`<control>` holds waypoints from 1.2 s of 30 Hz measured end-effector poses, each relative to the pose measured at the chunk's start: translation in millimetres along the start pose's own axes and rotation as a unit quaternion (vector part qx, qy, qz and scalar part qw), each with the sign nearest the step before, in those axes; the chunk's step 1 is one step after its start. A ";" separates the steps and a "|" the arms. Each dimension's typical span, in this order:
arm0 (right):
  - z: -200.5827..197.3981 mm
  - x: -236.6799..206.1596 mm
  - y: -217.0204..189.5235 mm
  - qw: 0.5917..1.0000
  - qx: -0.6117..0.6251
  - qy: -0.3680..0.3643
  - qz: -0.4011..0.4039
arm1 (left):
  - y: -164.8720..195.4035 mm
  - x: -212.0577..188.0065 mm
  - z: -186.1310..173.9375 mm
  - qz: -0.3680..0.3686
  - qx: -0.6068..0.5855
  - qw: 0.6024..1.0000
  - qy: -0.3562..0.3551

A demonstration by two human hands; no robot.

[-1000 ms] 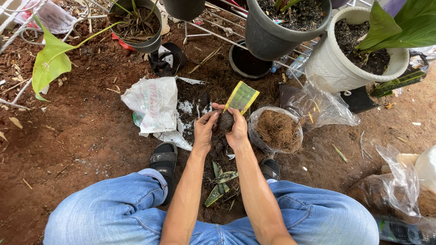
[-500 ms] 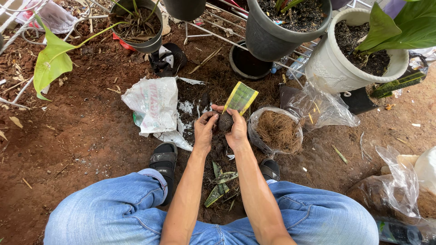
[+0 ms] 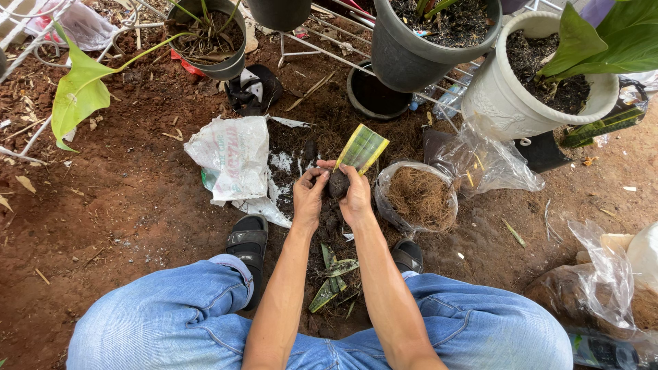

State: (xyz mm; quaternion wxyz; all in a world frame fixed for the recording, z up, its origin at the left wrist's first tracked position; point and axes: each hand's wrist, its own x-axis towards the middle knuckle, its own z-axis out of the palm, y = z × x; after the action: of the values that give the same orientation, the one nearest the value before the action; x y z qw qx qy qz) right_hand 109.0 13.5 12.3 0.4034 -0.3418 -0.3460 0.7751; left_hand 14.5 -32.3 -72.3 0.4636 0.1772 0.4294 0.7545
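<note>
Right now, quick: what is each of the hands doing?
Left hand: closed around the dark soil ball at the base of the striped leaf cutting.
Right hand: closed on the same soil ball from the other side.

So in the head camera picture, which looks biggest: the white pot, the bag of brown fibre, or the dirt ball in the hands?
1. White pot, largest.
2. Bag of brown fibre.
3. Dirt ball, smallest, cupped between the left hand and right hand.

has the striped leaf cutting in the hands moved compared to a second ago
No. The striped leaf cutting sits in the same spot between the white bag and the bag of brown fibre, with both hands at its base.
</note>
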 end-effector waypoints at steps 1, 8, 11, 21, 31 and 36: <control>-0.1 0.3 -0.2 1.000 -0.003 0.001 -0.001 | -1.2 0.9 -0.5 -0.008 -0.005 1.000 0.000; -2.4 1.0 -1.7 1.000 -0.001 0.002 -0.002 | -0.7 -1.5 -3.4 -0.065 -0.014 0.998 0.008; -3.1 1.2 -1.1 1.000 0.006 0.006 -0.002 | 4.5 -2.7 0.7 -0.059 0.006 0.998 0.003; -3.8 1.6 -0.6 1.000 -0.009 0.009 -0.008 | 12.1 -5.2 7.5 -0.068 0.019 0.997 -0.002; -11.2 8.7 5.4 0.998 0.051 0.021 -0.023 | 8.7 -4.8 7.1 -0.067 0.028 0.997 -0.002; -19.7 14.7 16.1 0.994 0.095 0.048 -0.006 | 2.6 -2.3 3.1 -0.058 0.050 0.997 0.010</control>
State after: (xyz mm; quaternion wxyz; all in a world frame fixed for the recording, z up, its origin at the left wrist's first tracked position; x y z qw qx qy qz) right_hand 112.2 24.4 -14.9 0.4546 -0.3364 -0.2531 0.7849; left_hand 16.3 -33.4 -68.2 0.4930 0.1675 0.4804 0.7058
